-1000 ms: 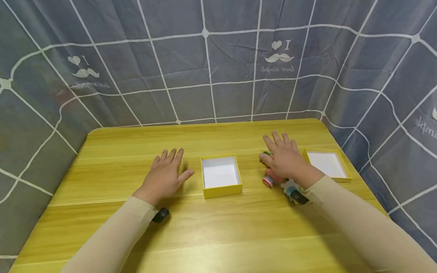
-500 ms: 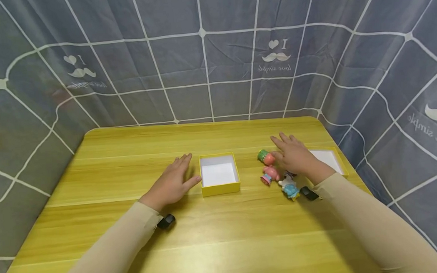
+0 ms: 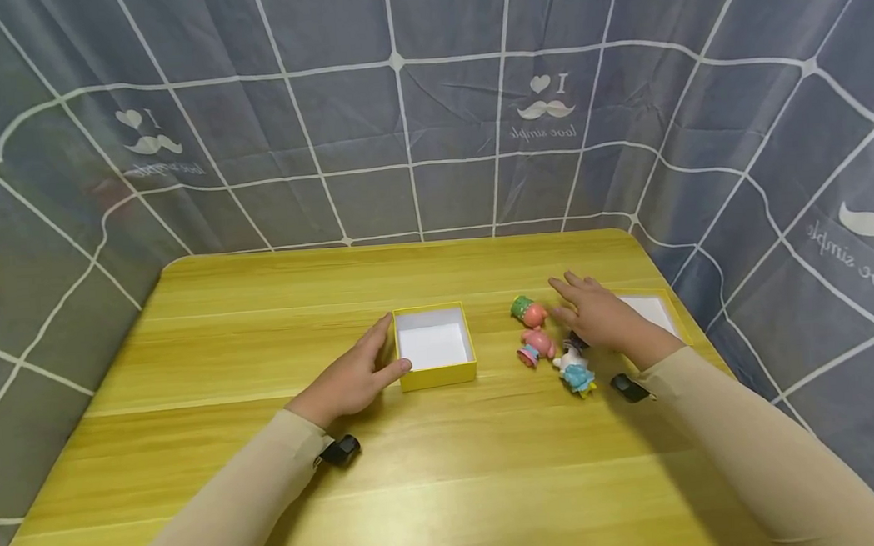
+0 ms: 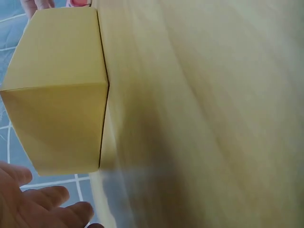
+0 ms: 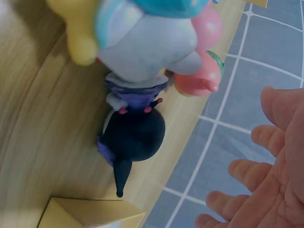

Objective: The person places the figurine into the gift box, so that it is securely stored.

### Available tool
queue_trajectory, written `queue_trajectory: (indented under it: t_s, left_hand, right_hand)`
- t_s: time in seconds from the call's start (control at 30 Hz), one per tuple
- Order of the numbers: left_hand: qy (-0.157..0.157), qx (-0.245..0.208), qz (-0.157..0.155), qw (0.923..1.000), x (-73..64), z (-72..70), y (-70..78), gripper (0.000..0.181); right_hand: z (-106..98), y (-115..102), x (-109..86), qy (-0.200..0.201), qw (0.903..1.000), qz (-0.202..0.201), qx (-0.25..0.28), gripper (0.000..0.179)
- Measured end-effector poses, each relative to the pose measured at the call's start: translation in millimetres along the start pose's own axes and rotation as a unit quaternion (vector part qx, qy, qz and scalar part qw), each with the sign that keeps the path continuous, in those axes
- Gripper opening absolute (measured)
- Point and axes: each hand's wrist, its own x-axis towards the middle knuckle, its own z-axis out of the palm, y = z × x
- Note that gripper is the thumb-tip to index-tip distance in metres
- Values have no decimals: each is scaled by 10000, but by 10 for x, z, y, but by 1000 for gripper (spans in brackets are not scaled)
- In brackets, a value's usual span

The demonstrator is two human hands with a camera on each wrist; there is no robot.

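My left hand [image 3: 356, 376] lies along the left side of a yellow box [image 3: 438, 376] with a white inside, fingers straight and thumb at its near left corner. In the left wrist view, the fingers [image 4: 47, 204] show beside the box's plain outer walls [image 4: 57, 128]. My right hand [image 3: 603, 317] hovers with spread fingers, holding nothing, just right of several small toy figures. These are a red one with a green part [image 3: 527, 311], a pink one [image 3: 537, 346], a white and blue one [image 3: 575, 371], and a black and purple one [image 5: 135, 135] partly hidden by the hand in the head view.
A shallow yellow lid [image 3: 653, 308] with a white inside lies at the right, partly behind my right hand. The wood-look table [image 3: 449, 473] is ringed at the back and sides by a grey checked curtain [image 3: 352, 119].
My left hand has moved right, up to the box's side. My right hand has drawn off to the right, uncovering most of the toy figures. The head view has shifted slightly.
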Motion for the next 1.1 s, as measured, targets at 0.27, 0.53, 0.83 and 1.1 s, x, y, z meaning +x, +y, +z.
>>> queue_trajectory:
  t_s: [0.27,0.53,0.83,1.1]
  left_hand:
    - [-159,-324,-156,9992,-1,41,-6,95]
    - [-198,-377,-290,9987,9,56,-1,100]
    - [-262,-443,-372,9980,8,63,4,97]
    - [-343,-426,-530,9971,23,70,-21,93]
  right_hand:
    - [21,68,-55,-29,9998,-194,-3,61]
    - [62,110,-97,-129,9997,-176,-51,59]
    - [97,45,-250,138,9989,-333,-314,52]
    - [127,36,-377,74,9987,-449,-228,41]
